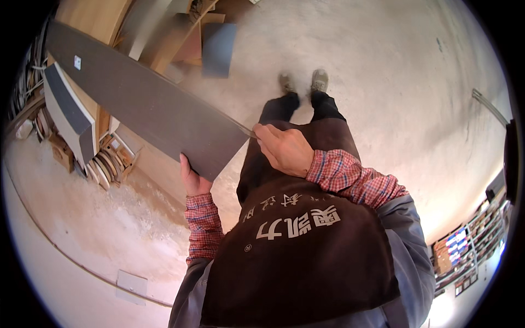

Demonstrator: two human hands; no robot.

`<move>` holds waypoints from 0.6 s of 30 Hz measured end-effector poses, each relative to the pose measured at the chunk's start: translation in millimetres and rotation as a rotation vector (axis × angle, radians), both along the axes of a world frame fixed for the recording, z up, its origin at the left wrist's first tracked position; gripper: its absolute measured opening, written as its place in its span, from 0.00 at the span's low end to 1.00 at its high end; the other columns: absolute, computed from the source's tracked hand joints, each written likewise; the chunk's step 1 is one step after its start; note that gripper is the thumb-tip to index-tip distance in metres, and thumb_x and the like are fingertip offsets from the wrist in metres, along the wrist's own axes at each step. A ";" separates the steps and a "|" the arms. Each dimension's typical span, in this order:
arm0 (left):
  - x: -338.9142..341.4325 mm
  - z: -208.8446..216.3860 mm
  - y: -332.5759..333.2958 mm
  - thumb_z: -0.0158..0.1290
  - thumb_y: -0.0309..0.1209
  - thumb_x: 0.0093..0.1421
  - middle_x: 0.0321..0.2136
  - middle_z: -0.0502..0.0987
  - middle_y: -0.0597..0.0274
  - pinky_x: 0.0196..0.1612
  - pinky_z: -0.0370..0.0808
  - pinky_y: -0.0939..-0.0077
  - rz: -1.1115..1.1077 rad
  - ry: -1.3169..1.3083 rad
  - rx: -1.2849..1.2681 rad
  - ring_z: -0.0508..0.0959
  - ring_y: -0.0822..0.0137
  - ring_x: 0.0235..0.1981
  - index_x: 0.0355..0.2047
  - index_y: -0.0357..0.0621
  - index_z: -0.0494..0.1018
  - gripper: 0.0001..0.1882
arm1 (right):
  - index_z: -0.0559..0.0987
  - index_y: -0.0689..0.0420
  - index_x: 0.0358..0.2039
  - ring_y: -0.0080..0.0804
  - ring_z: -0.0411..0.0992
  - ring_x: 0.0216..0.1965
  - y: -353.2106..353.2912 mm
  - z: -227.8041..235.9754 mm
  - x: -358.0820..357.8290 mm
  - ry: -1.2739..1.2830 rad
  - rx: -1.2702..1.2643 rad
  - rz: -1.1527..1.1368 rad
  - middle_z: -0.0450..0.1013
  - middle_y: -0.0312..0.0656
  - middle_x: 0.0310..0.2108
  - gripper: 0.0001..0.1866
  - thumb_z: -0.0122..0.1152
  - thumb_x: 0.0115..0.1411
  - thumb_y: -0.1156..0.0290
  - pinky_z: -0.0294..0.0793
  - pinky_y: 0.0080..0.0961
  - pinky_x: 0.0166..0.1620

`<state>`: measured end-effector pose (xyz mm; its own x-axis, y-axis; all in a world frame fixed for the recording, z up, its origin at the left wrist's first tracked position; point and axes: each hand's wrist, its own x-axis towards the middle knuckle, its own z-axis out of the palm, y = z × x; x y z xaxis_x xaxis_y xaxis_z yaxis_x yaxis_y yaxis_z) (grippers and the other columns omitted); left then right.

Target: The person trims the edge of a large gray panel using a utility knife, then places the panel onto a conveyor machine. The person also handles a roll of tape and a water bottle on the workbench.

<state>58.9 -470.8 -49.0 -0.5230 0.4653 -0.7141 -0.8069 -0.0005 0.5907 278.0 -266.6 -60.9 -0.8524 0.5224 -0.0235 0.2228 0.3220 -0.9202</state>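
Observation:
A long dark grey board [147, 101] runs from the upper left down to just in front of my body, a small white label [77, 62] near its far end. My left hand [194, 179] grips its near end from below, thumb on the upper face; the other fingers are hidden underneath. At the board's near right corner, my right hand [287, 151] is closed, fingertips pinched round a thin, narrow piece [247, 131] lying against the edge. What that piece is, I cannot make out.
Left of the board stand a white panel with a dark face [71, 106] and a crate of curved wooden offcuts [112, 161]. A blue-grey panel [219, 49] leans at the top. Shelving [465, 246] stands at the far right. My shoes [320, 81] rest on the concrete floor [394, 71].

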 end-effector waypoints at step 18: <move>-110.4 93.1 213.4 0.48 0.28 0.67 0.42 0.78 0.51 0.50 0.71 0.64 -1.299 2.078 -0.047 0.77 0.54 0.46 0.44 0.35 0.74 0.11 | 0.73 0.60 0.46 0.45 0.74 0.28 -5.7 17.6 -0.6 -0.101 -0.073 -0.135 0.73 0.45 0.31 0.15 0.61 0.58 0.76 0.74 0.35 0.29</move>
